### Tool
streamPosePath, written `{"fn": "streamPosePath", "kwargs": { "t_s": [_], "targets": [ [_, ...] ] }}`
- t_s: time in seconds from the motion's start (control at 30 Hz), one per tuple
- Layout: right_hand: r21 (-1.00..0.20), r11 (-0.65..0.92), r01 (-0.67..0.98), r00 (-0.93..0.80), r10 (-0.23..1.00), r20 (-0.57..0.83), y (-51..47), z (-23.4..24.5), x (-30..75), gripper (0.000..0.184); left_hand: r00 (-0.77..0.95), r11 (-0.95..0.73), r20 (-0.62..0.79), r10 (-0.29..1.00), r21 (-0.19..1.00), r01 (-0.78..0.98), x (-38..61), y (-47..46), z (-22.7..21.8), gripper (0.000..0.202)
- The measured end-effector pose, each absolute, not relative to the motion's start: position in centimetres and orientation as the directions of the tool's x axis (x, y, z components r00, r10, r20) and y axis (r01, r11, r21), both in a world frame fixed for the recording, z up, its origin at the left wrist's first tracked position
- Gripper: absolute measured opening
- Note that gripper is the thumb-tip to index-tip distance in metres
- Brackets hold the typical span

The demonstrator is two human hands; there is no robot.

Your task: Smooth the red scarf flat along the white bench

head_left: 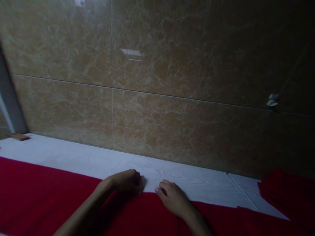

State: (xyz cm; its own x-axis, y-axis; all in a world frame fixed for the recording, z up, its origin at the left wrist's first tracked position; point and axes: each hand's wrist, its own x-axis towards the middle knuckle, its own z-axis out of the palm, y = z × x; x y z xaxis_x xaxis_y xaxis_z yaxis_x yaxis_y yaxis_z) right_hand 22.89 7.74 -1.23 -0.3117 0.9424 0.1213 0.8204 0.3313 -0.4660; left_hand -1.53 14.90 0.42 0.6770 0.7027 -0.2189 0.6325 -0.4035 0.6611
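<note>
Left hand and right hand, fingers curled inward, work at the edge of red cloth on the white table; any grip is unclear; the cloth looks soft, light, best pinched there.

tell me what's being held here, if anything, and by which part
Possibly the red cloth, by its far edge: the left hand and right hand both curl at that edge, but a firm pinch cannot be made out.
</note>
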Motion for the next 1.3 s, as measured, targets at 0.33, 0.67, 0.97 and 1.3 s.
{"fn": "streamPosePath", "kwargs": {
  "t_s": [0.33, 0.67, 0.97, 1.3],
  "targets": [
    [-0.517, 0.332, 0.789, -0.314, 0.941, 0.124, 7.4, -1.1, 22.9, 0.019, 0.68, -0.368, -0.168, 0.714, 0.737, 0.568, -1.0, 14.0, 0.9, 0.026],
    [-0.554, 0.318, 0.769, -0.311, 0.944, 0.11, 7.0, -0.7, 22.9, 0.019, 0.7, -0.345, -0.111, 0.706, 0.809, 0.476, -1.1, 13.4, 1.3, 0.024],
    [-0.49, 0.294, 0.821, -0.278, 0.955, 0.107, 7.1, -0.9, 23.1, 0.026, 0.663, -0.409, -0.119, 0.739, 0.704, 0.581, -0.9, 13.5, 1.1, 0.045],
    [-0.5, 0.286, 0.817, -0.272, 0.957, 0.103, 6.9, -0.8, 23.1, 0.011, 0.677, -0.395, -0.118, 0.726, 0.734, 0.552, -1.0, 14.0, 0.3, 0.033]
  ]
}}
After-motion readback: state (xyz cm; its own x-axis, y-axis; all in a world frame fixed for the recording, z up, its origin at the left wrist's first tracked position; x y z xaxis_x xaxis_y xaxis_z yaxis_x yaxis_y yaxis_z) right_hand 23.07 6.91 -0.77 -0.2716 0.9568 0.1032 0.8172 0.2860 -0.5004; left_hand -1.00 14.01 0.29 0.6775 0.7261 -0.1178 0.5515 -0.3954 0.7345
